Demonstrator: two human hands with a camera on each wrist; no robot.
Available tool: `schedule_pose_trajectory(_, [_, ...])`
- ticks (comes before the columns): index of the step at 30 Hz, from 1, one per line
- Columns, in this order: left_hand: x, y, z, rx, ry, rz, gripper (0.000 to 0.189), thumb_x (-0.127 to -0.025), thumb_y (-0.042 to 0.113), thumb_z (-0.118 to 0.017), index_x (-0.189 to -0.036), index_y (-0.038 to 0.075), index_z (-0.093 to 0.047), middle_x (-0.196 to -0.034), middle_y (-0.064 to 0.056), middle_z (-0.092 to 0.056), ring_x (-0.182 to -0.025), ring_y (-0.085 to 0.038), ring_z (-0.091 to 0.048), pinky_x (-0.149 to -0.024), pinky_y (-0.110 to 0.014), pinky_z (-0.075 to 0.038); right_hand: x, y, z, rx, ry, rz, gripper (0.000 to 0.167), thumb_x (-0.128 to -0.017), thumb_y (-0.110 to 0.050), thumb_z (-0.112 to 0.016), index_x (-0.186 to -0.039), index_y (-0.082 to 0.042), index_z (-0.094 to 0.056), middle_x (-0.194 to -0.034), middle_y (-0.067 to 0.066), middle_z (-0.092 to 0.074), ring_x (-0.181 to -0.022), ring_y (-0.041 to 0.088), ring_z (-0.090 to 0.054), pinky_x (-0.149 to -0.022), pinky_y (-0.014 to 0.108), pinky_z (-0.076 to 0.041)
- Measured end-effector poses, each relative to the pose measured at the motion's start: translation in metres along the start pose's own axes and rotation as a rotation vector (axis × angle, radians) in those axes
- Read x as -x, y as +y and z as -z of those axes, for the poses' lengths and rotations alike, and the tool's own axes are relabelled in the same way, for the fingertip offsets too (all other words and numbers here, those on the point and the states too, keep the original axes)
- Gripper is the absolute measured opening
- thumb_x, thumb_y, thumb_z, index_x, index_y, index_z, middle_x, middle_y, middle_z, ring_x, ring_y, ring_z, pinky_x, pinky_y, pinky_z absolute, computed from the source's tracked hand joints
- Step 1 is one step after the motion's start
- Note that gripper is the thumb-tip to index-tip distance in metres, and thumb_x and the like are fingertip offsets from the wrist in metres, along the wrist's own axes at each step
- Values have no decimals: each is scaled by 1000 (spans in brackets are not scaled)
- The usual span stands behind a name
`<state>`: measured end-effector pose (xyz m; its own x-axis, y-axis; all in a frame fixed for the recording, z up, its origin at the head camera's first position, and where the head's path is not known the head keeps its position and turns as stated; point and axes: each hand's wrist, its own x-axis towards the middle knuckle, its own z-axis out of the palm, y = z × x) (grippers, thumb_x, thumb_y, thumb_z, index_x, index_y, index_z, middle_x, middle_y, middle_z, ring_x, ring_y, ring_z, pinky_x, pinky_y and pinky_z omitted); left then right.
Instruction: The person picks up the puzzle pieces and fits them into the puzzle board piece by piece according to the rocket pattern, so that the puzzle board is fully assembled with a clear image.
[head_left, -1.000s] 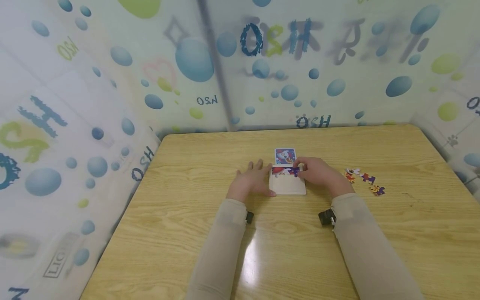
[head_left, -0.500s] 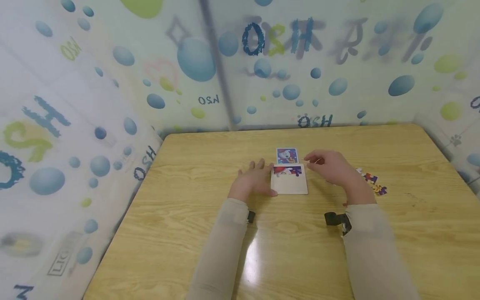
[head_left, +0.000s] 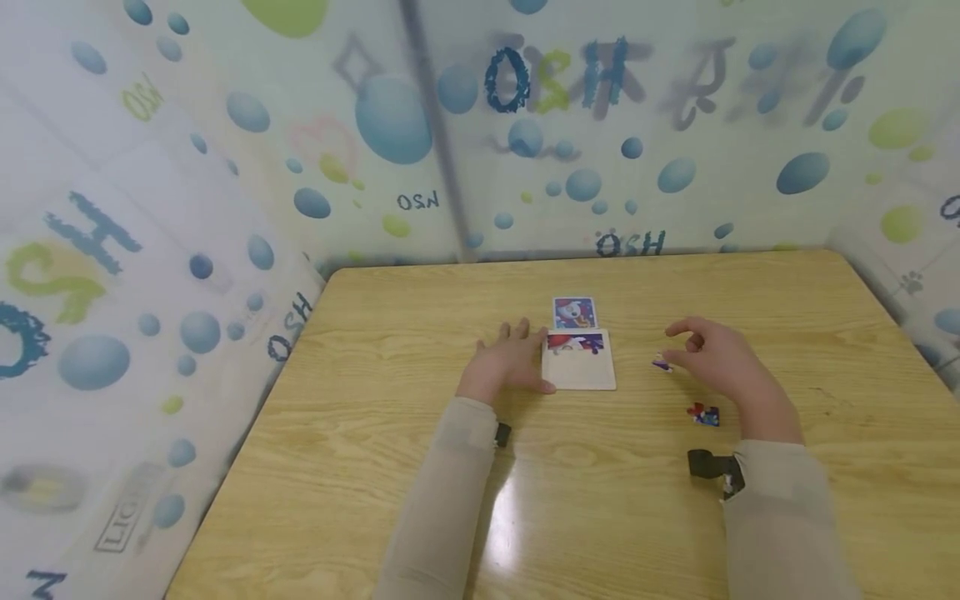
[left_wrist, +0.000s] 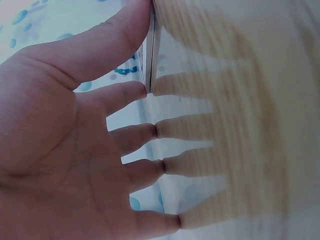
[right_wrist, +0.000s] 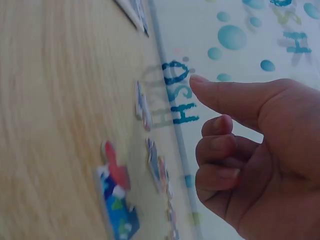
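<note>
My left hand lies on the table with fingers spread. Its thumb and index fingertip touch the left side of a pale puzzle board. Along the board's top edge sits a strip of fitted jigsaw pieces in red, white and purple. My right hand hovers over the loose pieces on the right, thumb and index finger apart, the other fingers loosely bent, holding nothing. Just by its thumb lies a small jigsaw piece. A red and blue jigsaw piece is nearer me; the right wrist view shows it larger.
Directly behind the board lies a square picture card with a white cartoon animal. More loose jigsaw pieces show in the right wrist view, mostly hidden by my hand in the head view. A bubble-patterned wall borders the wooden table.
My right hand has left the board's upper right corner and moved right, over the loose pieces. Its fingers have parted. My left hand has stayed at the board.
</note>
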<state>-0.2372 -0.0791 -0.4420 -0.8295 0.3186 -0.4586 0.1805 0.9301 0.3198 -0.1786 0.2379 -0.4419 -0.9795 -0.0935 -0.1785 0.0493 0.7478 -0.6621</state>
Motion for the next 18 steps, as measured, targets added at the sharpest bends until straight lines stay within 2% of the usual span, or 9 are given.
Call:
schedule_pose_trajectory(2, [-1, 0, -1, -6, 2, -6, 104, -89, 53, -82, -171, 35, -21, -183, -3, -2, -169, -37, 3, -131, -75, -1, 2, 6, 1, 7, 4, -1, 50, -107, -29, -64, -146, 0, -55, -95, 11, -49, -71, 21, -43, -61, 34, -38])
schedule_pose_trajectory(9, [-1, -1, -1, -11, 7, -13, 104, -90, 53, -82, -171, 35, -20, -183, -3, -1, -169, -37, 3, -131, -75, -2, 0, 17, -2, 24, -21, 5, 47, -107, -24, -61, -147, 0, -58, -73, 2, -42, -64, 18, -38, -58, 33, -37])
schedule_pose_trajectory(18, [2, 1, 0, 8, 5, -16, 102, -90, 51, -82, -171, 33, -23, -183, -4, -3, -169, -39, 2, -131, -74, -1, -1, 22, -9, -3, -65, -44, 46, -105, -16, -56, -149, -3, -57, -77, 4, -48, -61, 18, -49, -53, 33, -45])
